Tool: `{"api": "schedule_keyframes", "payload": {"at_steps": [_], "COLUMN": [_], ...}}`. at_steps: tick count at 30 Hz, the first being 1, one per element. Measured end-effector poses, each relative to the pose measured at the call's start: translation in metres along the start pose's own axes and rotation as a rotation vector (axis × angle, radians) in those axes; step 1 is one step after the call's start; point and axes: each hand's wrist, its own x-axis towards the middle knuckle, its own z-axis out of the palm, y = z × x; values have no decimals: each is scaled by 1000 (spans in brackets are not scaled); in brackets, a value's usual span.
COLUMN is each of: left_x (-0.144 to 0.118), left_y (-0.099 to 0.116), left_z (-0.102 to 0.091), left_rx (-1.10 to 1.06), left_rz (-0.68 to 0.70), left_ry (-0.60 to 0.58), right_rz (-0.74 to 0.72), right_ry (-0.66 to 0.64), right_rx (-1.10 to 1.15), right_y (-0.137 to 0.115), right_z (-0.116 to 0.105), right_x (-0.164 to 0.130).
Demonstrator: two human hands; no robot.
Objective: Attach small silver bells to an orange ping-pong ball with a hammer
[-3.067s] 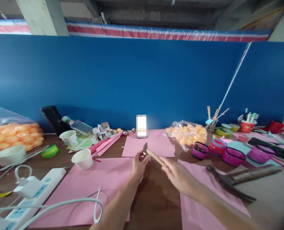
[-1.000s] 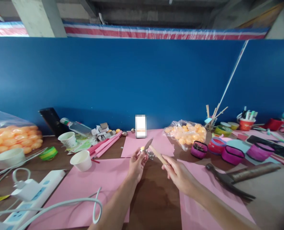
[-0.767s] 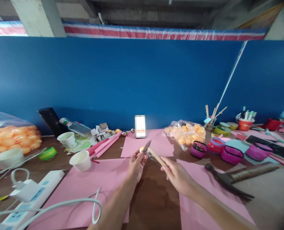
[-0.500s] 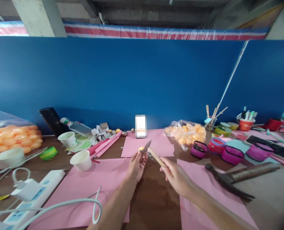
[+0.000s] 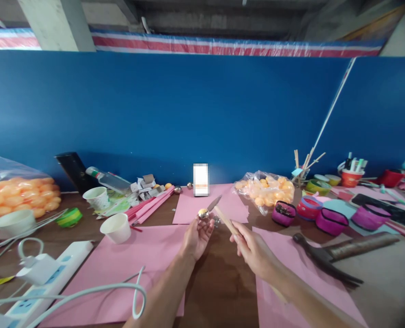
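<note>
My left hand holds a small shiny yellow-silver ball at its fingertips, above the brown table. My right hand grips the wooden handle of a small knife, whose grey blade points up and left, just above and right of the ball. Blade and ball are close together; whether they touch I cannot tell. Both hands hover over the gap between two pink paper sheets.
A hammer lies to the right on pink paper. Two paper cups, a power strip with white cable, bags of orange balls, pink and red tape rolls and a blue wall panel surround the spot.
My left hand turned palm-up a little and lifted the ball into clearer view. The knife blade moved slightly up and right of it. The rest of the table is unchanged.
</note>
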Motion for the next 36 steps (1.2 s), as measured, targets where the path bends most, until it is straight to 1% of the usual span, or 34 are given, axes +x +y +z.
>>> {"api": "schedule_keyframes", "payload": {"at_steps": [3,9,15,19,24,28,30,33,36], "left_x": [1,1,3,2,-1,-1,-1,0,1], "left_y": [1,2,2,4,5,5,5,4,4], "left_z": [-1,-1,-4,-3,0,0,0,-1,-3], "left_rx": [-23,-37,-27,-41,-57,-45,-44,-84,-121], "left_rz": [-9,-49,-70,-64,-77,-78,-79,-74,-59], "left_ry": [45,59,111,66,70,3,25,89,81], "right_rz": [-2,5,-14,20,13,25,30,31,27], "right_ry": [-37,-9,-40,-24,-76,-40,-34,-58,-32], "right_rx": [-7,13,6,42,54,90,102,106,117], "right_y": [-1,-2,0,-2,-5,-4,-2,-1,-1], "right_z": [0,0,4,4,5,7,8,9,10], "right_x": [0,-1,-3,-5,-6,-8,-8,-9,-10]}}
